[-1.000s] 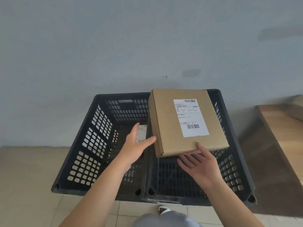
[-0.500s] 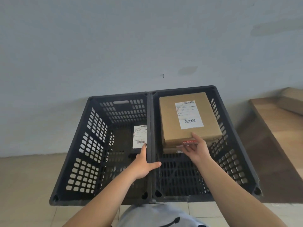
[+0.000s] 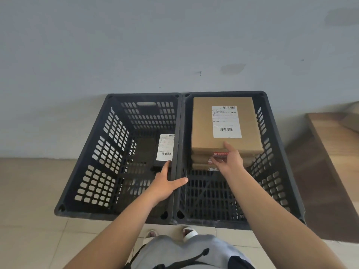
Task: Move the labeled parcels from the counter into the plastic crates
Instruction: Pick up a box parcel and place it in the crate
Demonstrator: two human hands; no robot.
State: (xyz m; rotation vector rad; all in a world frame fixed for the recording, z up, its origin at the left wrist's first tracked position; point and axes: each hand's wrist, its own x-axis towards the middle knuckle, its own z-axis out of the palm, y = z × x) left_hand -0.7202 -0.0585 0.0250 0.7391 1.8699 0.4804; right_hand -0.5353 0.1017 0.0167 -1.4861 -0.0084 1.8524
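Here, right hand [image 3: 229,161] on flat cardboard parcel [image 3: 225,125], slotted plastic crate [image 3: 275,167].

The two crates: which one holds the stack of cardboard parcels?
The right crate, where the right hand touches the top parcel. The left crate shows only one dark flat parcel low inside.

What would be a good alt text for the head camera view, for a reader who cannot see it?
A person's right hand touches the near edge of a labeled cardboard box topping a stack in the right black crate. The left hand rests on the rims between the crates; the left crate holds one labeled parcel.
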